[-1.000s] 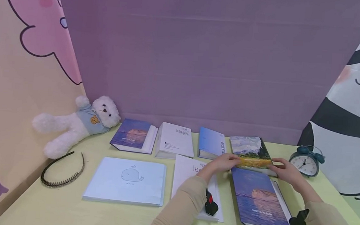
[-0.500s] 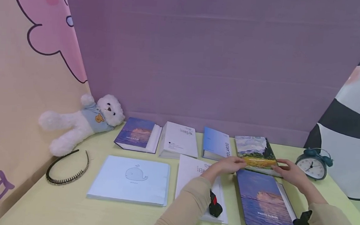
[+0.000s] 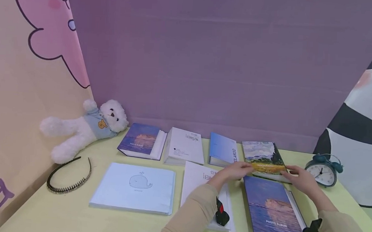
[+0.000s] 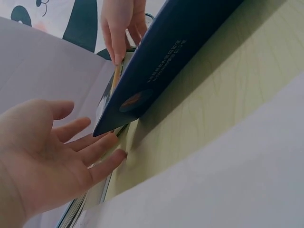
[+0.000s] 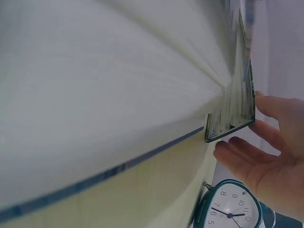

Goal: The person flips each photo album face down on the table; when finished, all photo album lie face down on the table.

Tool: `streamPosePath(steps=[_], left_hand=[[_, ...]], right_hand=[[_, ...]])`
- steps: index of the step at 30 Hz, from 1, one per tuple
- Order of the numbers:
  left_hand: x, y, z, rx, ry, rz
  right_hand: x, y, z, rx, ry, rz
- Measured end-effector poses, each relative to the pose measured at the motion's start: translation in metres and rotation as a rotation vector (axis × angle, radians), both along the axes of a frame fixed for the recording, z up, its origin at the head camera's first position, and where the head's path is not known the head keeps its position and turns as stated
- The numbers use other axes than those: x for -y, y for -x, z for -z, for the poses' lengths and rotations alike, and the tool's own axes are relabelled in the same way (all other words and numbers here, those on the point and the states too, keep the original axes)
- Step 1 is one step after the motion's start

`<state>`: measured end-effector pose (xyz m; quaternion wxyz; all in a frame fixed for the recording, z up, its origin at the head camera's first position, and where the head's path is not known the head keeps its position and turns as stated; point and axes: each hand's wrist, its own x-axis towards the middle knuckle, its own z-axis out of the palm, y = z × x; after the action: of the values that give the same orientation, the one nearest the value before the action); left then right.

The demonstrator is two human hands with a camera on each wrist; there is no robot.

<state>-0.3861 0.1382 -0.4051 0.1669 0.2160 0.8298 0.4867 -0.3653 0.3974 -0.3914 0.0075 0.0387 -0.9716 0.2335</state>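
Head view shows both hands at the painted-cover album point(image 3: 264, 160), far right of the back row on the bench point(image 3: 71, 215). Left wrist view adds the left hand point(image 4: 45, 159) w/ fingers spread flat, tips on the album's near left corner. Right wrist view: right hand point(image 5: 268, 159), fingers straight, at the near right corner, thumb above it. Neither grip closes round it. Big blue photo album point(image 3: 274, 210) lies just in front, betw. the forearms. Alarm clock point(image 3: 322, 172) near the right hand. POLAROID album point(image 3: 223, 153) just left. White booklet point(image 3: 201, 180) under left forearm.
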Motion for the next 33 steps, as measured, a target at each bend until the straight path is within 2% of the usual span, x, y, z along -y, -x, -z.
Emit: streamPosePath(steps=[3, 8, 11, 15, 18, 22, 28, 33], left_hand=[[-0.002, 0.001, 0.0, -0.019, -0.04, -0.013], [0.0, 0.003, -0.003, -0.066, -0.118, 0.003], [0.0, 0.002, -0.005, -0.087, -0.171, -0.014], [-0.003, -0.002, -0.01, -0.072, -0.253, -0.056], [-0.003, -0.004, -0.014, -0.084, -0.278, -0.056], [0.012, -0.003, -0.021, -0.134, -0.257, -0.058], [0.044, 0.002, -0.036, -0.15, -0.281, -0.057], [0.073, 0.004, -0.047, -0.163, -0.25, -0.103]], right_hand=[[0.001, -0.004, -0.005, -0.115, -0.05, 0.001], [0.011, -0.011, -0.018, -0.233, -0.034, 0.002], [0.019, -0.013, -0.027, -0.278, -0.015, 0.0], [0.031, -0.013, -0.035, -0.347, 0.016, -0.013], [0.042, -0.015, -0.04, -0.388, 0.045, -0.047], [0.065, -0.013, -0.042, -0.369, 0.074, -0.117], [0.098, -0.004, -0.04, -0.356, 0.094, -0.176], [0.128, 0.003, -0.043, -0.362, 0.146, -0.217]])
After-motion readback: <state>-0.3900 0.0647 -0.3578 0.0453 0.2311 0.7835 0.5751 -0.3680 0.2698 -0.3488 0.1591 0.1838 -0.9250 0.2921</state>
